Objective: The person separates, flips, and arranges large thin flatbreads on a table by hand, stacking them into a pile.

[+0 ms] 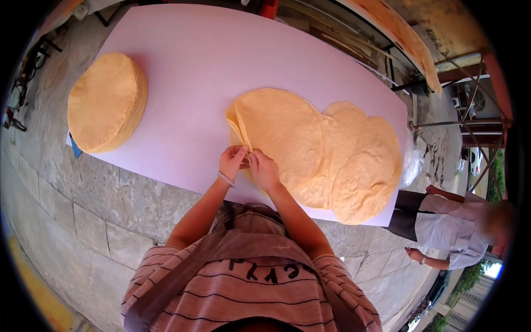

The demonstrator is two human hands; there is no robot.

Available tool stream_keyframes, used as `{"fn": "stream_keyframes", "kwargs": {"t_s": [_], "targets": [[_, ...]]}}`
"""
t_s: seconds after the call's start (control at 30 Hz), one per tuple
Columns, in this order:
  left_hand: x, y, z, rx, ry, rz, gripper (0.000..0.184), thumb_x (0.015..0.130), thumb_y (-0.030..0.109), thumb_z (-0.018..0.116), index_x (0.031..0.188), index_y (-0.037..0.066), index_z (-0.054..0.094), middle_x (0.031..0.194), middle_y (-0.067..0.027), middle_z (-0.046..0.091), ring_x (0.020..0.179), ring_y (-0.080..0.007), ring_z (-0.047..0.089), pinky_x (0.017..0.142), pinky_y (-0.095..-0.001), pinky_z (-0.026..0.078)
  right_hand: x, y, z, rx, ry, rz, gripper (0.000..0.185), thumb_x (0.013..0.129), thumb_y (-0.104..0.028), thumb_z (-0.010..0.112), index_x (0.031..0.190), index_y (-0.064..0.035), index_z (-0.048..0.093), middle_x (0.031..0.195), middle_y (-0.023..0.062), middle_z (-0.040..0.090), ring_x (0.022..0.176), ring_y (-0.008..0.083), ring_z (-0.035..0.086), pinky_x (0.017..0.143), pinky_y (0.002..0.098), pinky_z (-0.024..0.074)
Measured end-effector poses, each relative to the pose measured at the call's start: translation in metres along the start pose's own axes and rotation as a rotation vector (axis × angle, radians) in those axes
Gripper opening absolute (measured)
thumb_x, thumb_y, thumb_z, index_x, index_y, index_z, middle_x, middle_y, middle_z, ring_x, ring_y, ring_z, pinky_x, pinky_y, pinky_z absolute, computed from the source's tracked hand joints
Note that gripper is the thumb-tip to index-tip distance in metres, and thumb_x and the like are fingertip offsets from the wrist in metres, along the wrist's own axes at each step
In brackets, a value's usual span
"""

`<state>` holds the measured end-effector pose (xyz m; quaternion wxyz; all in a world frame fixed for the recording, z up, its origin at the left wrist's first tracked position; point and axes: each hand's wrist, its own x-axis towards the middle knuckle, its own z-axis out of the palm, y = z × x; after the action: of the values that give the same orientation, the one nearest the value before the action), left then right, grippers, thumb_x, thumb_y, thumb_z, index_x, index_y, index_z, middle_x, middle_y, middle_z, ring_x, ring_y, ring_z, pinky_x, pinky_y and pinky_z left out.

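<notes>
Thin round yellow sheets (pixel 279 133) lie in a pile on the pink-white table (pixel 182 72), their left edges lifted and folded back. At that near left edge, my left hand (pixel 232 161) pinches the sheets' rim, fingers closed. Right beside it, my right hand (pixel 264 169) also has its fingers closed on the rim, the two hands almost touching. More overlapping sheets (pixel 368 171) spread out to the right of the pile. A tall, neat stack of similar round sheets (pixel 105 102) stands at the table's left end.
A person (pixel 451 227) in a light shirt stands past the table's right end. Clear plastic (pixel 412 163) hangs by that end. A blue object (pixel 75 146) pokes out under the left stack. Planks and a metal frame (pixel 470 122) are beyond the table.
</notes>
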<state>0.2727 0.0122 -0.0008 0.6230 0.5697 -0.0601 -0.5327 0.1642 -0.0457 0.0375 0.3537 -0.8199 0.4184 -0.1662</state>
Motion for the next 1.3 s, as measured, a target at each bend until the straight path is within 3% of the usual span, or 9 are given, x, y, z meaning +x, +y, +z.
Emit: {"fn": "stream_keyframes", "kwargs": {"t_s": [0.37, 0.43, 0.53, 0.7, 0.93, 1.07, 1.17, 1.27, 1.3], "targets": [[0.001, -0.009, -0.004, 0.033, -0.171, 0.116, 0.015, 0.087, 0.010, 0.046, 0.095, 0.001, 0.055, 0.078, -0.0061, 0.060, 0.067, -0.0152, 0.061, 0.057, -0.0275, 0.054, 0.000, -0.011, 0.001, -0.188, 0.011, 0.157, 0.024, 0.089, -0.030, 0.044, 0.090, -0.0064, 0.050, 0.071, 0.0194, 0.060, 0.066, 0.0372, 0.059, 0.059, 0.0475, 0.0463], [-0.007, -0.008, -0.009, -0.059, -0.187, 0.102, 0.015, 0.087, 0.008, 0.044, 0.095, 0.001, 0.055, 0.079, -0.0059, 0.060, 0.068, -0.0151, 0.061, 0.057, -0.0277, 0.054, 0.008, -0.002, -0.030, -0.293, -0.136, 0.117, 0.024, 0.090, -0.029, 0.043, 0.089, -0.0066, 0.050, 0.071, 0.0200, 0.060, 0.068, 0.0376, 0.059, 0.059, 0.0481, 0.0460], [-0.013, -0.012, -0.035, -0.048, -0.057, 0.043, 0.018, 0.086, 0.008, 0.042, 0.096, 0.004, 0.056, 0.083, -0.0062, 0.062, 0.069, -0.0157, 0.062, 0.059, -0.0303, 0.054, 0.049, 0.035, -0.115, -0.366, 0.128, 0.018, 0.024, 0.090, -0.029, 0.043, 0.086, -0.0074, 0.053, 0.074, 0.0189, 0.061, 0.068, 0.0383, 0.059, 0.060, 0.0485, 0.0460], [-0.004, -0.031, -0.061, -0.080, 0.123, -0.139, 0.021, 0.088, 0.020, 0.047, 0.099, 0.005, 0.054, 0.084, -0.0064, 0.062, 0.069, -0.0176, 0.064, 0.059, -0.0332, 0.055, 0.071, -0.087, -0.258, -0.747, 0.408, -0.203, 0.013, 0.086, -0.019, 0.051, 0.092, -0.0094, 0.056, 0.069, 0.0158, 0.061, 0.065, 0.0325, 0.060, 0.055, 0.0420, 0.0475], [-0.007, -0.023, -0.036, 0.107, 0.051, 0.034, 0.023, 0.090, 0.020, 0.048, 0.102, 0.002, 0.051, 0.085, -0.0087, 0.062, 0.063, -0.0184, 0.063, 0.046, -0.0310, 0.054, 0.067, -0.062, -0.166, -0.627, 0.183, -0.211, 0.010, 0.082, -0.011, 0.050, 0.090, -0.0074, 0.055, 0.071, 0.0125, 0.060, 0.066, 0.0307, 0.059, 0.055, 0.0421, 0.0473], [-0.005, -0.011, -0.013, 0.188, 0.012, 0.154, 0.025, 0.091, 0.020, 0.044, 0.104, -0.001, 0.050, 0.081, -0.0130, 0.062, 0.061, -0.0194, 0.062, 0.049, -0.0301, 0.054, -0.008, -0.016, -0.020, -0.420, -0.272, -0.243, 0.016, 0.076, -0.011, 0.052, 0.092, -0.0081, 0.052, 0.079, 0.0118, 0.062, 0.071, 0.0297, 0.060, 0.059, 0.0399, 0.0497], [0.000, -0.012, -0.020, 0.474, 0.033, 0.379, 0.024, 0.091, 0.017, 0.042, 0.103, -0.002, 0.052, 0.081, -0.0138, 0.062, 0.065, -0.0205, 0.062, 0.058, -0.0294, 0.053, -0.024, -0.023, -0.006, -0.205, 0.054, -0.198, 0.017, 0.080, -0.016, 0.054, 0.095, -0.0082, 0.051, 0.078, 0.0139, 0.061, 0.072, 0.0311, 0.059, 0.060, 0.0402, 0.0491], [-0.031, 0.021, 0.000, -0.049, -0.138, -0.069, 0.024, 0.090, 0.013, 0.041, 0.106, -0.002, 0.052, 0.089, -0.0131, 0.062, 0.078, -0.0203, 0.062, 0.068, -0.0296, 0.050, -0.017, -0.004, -0.017, -0.179, -0.017, -0.077, 0.021, 0.084, -0.020, 0.053, 0.099, -0.0070, 0.051, 0.077, 0.0174, 0.061, 0.075, 0.0343, 0.059, 0.064, 0.0432, 0.0482], [-0.030, 0.019, 0.002, -0.049, -0.135, -0.002, 0.025, 0.090, 0.014, 0.043, 0.108, -0.001, 0.051, 0.089, -0.0114, 0.061, 0.083, -0.0190, 0.060, 0.069, -0.0301, 0.049, 0.000, 0.005, -0.034, -0.156, -0.046, -0.021, 0.022, 0.085, -0.021, 0.052, 0.102, -0.0070, 0.051, 0.079, 0.0185, 0.061, 0.076, 0.0350, 0.059, 0.065, 0.0438, 0.0479]]}}
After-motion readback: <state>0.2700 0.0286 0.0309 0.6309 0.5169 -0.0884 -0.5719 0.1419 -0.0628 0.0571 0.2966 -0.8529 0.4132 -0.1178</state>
